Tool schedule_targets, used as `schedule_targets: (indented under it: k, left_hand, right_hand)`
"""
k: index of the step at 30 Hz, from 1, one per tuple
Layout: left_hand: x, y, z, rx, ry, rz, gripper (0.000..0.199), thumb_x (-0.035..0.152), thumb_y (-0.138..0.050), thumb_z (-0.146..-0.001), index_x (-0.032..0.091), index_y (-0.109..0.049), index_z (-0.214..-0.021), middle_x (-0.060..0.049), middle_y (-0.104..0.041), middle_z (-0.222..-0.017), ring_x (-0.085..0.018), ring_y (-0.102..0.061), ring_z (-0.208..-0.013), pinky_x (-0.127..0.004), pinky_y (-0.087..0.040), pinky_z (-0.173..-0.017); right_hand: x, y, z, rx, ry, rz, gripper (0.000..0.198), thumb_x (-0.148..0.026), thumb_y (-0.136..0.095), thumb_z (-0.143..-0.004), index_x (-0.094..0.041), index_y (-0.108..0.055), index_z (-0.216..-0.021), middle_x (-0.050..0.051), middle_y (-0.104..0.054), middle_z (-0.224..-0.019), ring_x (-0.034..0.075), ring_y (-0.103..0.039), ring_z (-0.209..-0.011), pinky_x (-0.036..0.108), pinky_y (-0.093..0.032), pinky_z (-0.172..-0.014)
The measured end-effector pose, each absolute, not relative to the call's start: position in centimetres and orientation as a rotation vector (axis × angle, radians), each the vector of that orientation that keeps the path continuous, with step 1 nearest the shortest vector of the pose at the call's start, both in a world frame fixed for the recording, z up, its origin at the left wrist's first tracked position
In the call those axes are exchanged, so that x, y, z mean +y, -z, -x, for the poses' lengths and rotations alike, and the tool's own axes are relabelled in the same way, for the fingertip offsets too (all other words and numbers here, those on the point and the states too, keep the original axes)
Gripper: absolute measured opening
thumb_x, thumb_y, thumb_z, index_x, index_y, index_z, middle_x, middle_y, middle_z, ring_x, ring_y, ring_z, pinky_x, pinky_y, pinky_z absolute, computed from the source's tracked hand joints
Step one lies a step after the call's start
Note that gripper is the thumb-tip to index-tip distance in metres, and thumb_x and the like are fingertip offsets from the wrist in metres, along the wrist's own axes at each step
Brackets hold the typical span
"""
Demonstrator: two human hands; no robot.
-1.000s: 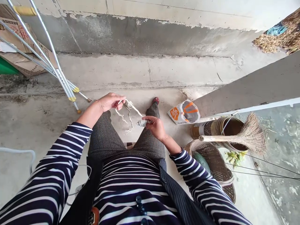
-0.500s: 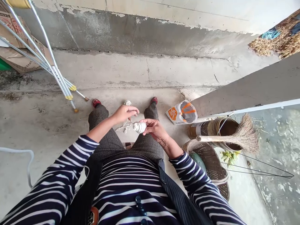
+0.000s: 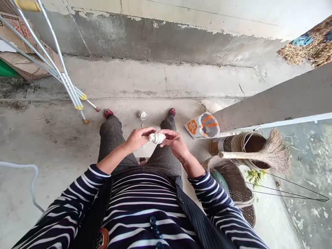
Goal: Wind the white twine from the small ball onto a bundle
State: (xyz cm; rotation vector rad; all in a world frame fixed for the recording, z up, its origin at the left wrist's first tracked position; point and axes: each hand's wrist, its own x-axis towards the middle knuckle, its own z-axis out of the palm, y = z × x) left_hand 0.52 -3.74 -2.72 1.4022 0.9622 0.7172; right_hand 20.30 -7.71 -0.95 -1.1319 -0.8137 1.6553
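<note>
A small wound bundle of white yarn (image 3: 157, 138) is held between my two hands, above the gap between my knees. My right hand (image 3: 176, 142) grips its right end with thumb and fingers. At the other end, my left hand (image 3: 138, 139) has its fingers closed together against the bundle; what exactly they pinch is partly hidden. On the floor between my feet lies a second ball of white yarn (image 3: 142, 115). A strand runs from it down toward my left hand, and a bit of it shows below the fingers.
Crutches (image 3: 64, 79) lean at the left by cardboard boxes (image 3: 28, 62). On the right are a white, grey and orange bag (image 3: 202, 126), a bucket (image 3: 240, 143) with a broom (image 3: 275, 152) across it, and a wicker basket (image 3: 233, 176) holding a round green thing. A wall (image 3: 166, 38) stands ahead.
My left hand has come down from above the bundle and closed at its left end. The loose strand, earlier bunched on the floor, now runs straighter from the floor ball. The view shifted slightly.
</note>
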Motion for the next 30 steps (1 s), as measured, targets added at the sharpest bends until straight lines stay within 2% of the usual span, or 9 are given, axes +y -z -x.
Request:
schedule_targets:
  k: [4, 7, 12, 17, 22, 30]
  left_hand:
    - [-2.9, 1.9, 0.1, 0.924, -0.65, -1.414, 0.026, 0.037, -0.072, -0.083, 0.016, -0.077, -0.099, -0.005, -0.077, -0.094, -0.02, -0.07, -0.088, -0.026, -0.053, -0.08]
    - [-2.2, 1.4, 0.8, 0.891, -0.522, -1.415, 0.033, 0.046, -0.071, -0.085, 0.014, -0.078, -0.092, -0.005, -0.075, -0.081, -0.018, -0.067, -0.076, -0.024, -0.048, -0.068]
    - [-3.6, 2.2, 0.9, 0.844, -0.456, -1.12, 0.045, 0.056, -0.073, -0.082, 0.011, -0.077, -0.085, -0.007, -0.07, -0.065, -0.016, -0.062, -0.06, -0.026, -0.046, -0.061]
    - [-5.0, 3.6, 0.9, 0.838, -0.48, -0.969, 0.042, 0.049, -0.083, -0.072, 0.011, -0.078, -0.088, -0.007, -0.071, -0.071, -0.016, -0.062, -0.063, -0.026, -0.047, -0.062]
    - [-4.1, 3.0, 1.6, 0.993, -0.47, -1.294, 0.031, 0.045, -0.074, -0.079, 0.014, -0.074, -0.074, -0.002, -0.066, -0.064, -0.013, -0.056, -0.059, -0.022, -0.038, -0.056]
    - [-3.2, 2.5, 1.4, 1.064, -0.539, -1.528, 0.029, 0.041, -0.067, -0.083, 0.015, -0.073, -0.071, 0.0, -0.062, -0.057, -0.012, -0.053, -0.055, -0.022, -0.034, -0.054]
  right_hand:
    - [-8.4, 0.4, -20.1, -1.031, -1.477, 1.125, 0.027, -0.026, -0.091, -0.061, -0.023, -0.08, -0.086, 0.004, -0.067, -0.096, 0.016, -0.061, -0.083, 0.023, -0.058, -0.055]
    - [-9.0, 0.2, -19.5, -1.094, -1.45, 1.093, 0.021, -0.031, -0.088, -0.069, -0.023, -0.08, -0.087, 0.004, -0.065, -0.096, 0.016, -0.06, -0.082, 0.026, -0.059, -0.06]
    - [-9.6, 0.7, -18.9, -1.081, -1.52, 1.101, 0.033, -0.041, -0.088, -0.071, -0.022, -0.072, -0.093, 0.003, -0.065, -0.089, 0.016, -0.06, -0.078, 0.028, -0.058, -0.065]
    - [-10.0, 1.5, -18.7, -1.072, -1.534, 1.087, 0.039, -0.045, -0.088, -0.07, -0.021, -0.066, -0.092, 0.001, -0.062, -0.086, 0.015, -0.058, -0.078, 0.025, -0.056, -0.065]
    - [-10.7, 1.9, -18.0, -0.881, -1.752, 1.01, 0.049, -0.043, -0.092, -0.064, -0.023, -0.066, -0.099, 0.001, -0.065, -0.086, 0.016, -0.061, -0.077, 0.026, -0.059, -0.06]
    - [-11.0, 2.1, -17.5, -0.928, -1.684, 1.036, 0.048, -0.042, -0.088, -0.069, -0.022, -0.072, -0.11, 0.005, -0.069, -0.097, 0.017, -0.061, -0.08, 0.028, -0.06, -0.061]
